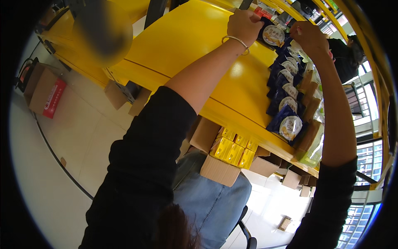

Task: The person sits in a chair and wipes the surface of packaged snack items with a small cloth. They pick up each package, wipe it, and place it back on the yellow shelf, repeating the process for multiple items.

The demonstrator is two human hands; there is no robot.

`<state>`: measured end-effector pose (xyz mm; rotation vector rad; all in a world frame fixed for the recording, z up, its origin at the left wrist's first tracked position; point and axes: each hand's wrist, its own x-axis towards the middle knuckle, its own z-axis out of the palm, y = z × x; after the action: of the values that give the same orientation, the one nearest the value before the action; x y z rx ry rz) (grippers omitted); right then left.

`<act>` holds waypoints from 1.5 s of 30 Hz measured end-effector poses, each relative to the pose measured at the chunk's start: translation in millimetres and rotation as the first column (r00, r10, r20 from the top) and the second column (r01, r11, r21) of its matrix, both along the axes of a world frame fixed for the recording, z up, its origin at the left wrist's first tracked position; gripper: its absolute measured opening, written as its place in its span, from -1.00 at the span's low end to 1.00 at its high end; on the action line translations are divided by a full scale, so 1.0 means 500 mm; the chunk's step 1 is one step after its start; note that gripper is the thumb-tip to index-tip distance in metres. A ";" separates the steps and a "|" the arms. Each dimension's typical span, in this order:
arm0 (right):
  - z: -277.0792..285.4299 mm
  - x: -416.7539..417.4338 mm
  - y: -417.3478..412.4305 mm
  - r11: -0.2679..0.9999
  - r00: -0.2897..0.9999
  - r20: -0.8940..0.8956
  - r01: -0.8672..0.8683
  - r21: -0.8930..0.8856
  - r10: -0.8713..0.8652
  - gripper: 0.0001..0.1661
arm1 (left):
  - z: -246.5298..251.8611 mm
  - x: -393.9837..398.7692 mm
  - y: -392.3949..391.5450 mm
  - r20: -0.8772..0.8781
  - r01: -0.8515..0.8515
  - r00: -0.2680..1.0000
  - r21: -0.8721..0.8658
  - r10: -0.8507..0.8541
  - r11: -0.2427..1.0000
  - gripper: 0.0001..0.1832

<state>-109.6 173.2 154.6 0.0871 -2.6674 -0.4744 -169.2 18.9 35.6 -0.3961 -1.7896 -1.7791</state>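
Note:
My left hand (244, 28) grips the left edge of a dark blue snack packet (273, 35) with a round white printed panel, at the far end of a yellow metal shelf (199, 46). Curled fingers of my right hand (311, 39) are close to that packet's right side, above a row of similar packets; what they touch is hidden. The row of blue packets (288, 88) overlaps from the far end down to the front packet (290, 127) near the shelf's front edge. To its right runs a row of clear-and-green packs (311, 146) with brown contents.
Below the shelf, an open cardboard carton (220, 171) holds several small yellow boxes (228, 151). Another carton (46, 90) with a red panel stands on the floor at left. More cartons (290, 179) are under the shelf. A person in black (343, 59) is beyond, at right.

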 end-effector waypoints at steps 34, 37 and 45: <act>-0.053 0.097 0.035 0.995 0.994 -0.043 0.099 0.012 -0.099 -0.77 | 0.039 0.230 -0.100 -0.313 0.070 0.946 -0.070 -0.089 0.995 -0.88; -0.052 0.132 0.035 0.998 0.994 -0.096 -0.044 0.035 0.048 -0.78 | 0.070 0.490 -0.218 -0.450 0.129 0.868 -0.207 -0.211 0.970 -0.90; -0.004 0.327 -0.006 0.999 0.989 -0.147 0.020 0.040 -0.014 -0.85 | 0.144 0.776 -0.318 -0.382 0.539 0.638 -0.398 -0.669 0.742 -0.92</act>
<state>53.6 170.2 152.7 0.0406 -2.5167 -0.5211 218.9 -140.0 107.6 -1.5965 -1.5698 -1.6104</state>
